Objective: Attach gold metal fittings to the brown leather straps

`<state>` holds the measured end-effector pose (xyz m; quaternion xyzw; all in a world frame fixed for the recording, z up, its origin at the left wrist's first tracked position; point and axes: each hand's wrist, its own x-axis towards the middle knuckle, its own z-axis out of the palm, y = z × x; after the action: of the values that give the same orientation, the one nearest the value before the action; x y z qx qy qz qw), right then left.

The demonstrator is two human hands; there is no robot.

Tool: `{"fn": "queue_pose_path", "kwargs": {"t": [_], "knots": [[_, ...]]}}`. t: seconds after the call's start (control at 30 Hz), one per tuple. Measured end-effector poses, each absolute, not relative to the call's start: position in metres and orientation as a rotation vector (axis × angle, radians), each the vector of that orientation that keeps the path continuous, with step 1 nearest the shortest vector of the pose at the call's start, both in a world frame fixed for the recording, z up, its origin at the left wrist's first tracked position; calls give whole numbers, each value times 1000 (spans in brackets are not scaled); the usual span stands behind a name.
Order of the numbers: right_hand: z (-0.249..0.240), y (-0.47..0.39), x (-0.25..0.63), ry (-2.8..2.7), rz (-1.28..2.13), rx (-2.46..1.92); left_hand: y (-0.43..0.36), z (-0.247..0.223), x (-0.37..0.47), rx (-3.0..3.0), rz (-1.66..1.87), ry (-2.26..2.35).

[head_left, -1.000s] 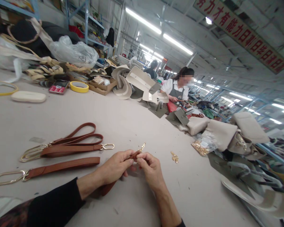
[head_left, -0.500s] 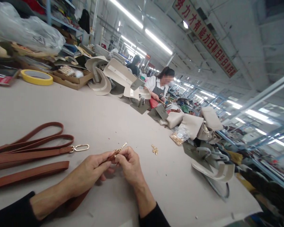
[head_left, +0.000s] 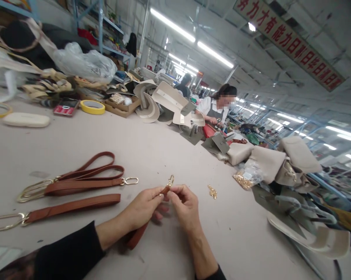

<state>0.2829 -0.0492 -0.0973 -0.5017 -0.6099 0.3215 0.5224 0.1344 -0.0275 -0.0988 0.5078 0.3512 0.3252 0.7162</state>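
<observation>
Between my hands is a brown leather strap (head_left: 139, 235) with a gold metal clasp (head_left: 171, 180) at its upper end. My left hand (head_left: 144, 206) is closed round the strap just below the clasp, and the strap's lower part hangs beneath that hand. Thumb and fingers of my right hand (head_left: 183, 202) pinch the strap end beside the clasp; any small part between them is hidden. To the left lie more brown straps (head_left: 85, 186) with gold oval rings (head_left: 131, 181), and a single strap (head_left: 74, 208). Right of my hands sits a small pile of gold hardware pieces (head_left: 212, 192).
A yellow tape roll (head_left: 92, 107), a cardboard box (head_left: 123, 107) and cream panels (head_left: 169, 97) line the far edge. At right are a plastic bag of gold pieces (head_left: 245, 177), beige bags (head_left: 265, 161) and a curved panel (head_left: 324, 241). A co-worker (head_left: 216, 105) works beyond.
The view has swung left, so everything sits further right and the strap rings at far left show. The clasp end is now turned more upright. Both hands still hold the strap.
</observation>
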Motion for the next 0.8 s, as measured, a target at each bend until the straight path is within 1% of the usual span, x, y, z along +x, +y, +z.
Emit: {"fn": "queue_pose_path", "kwargs": {"t": [0.13, 0.3, 0.6, 0.8], "knots": [[-95, -55, 280, -1837, 417, -1074, -30, -99, 134, 1207, 766, 716], [-101, -52, 282, -1974, 289, -1019, -30, -101, 132, 1271, 737, 713], [-96, -55, 276, -1994, -14, -1148, -33, -102, 130, 1490, 691, 779], [-95, -54, 274, -2075, -193, -1077, -34, -97, 129, 1529, 701, 783]]}}
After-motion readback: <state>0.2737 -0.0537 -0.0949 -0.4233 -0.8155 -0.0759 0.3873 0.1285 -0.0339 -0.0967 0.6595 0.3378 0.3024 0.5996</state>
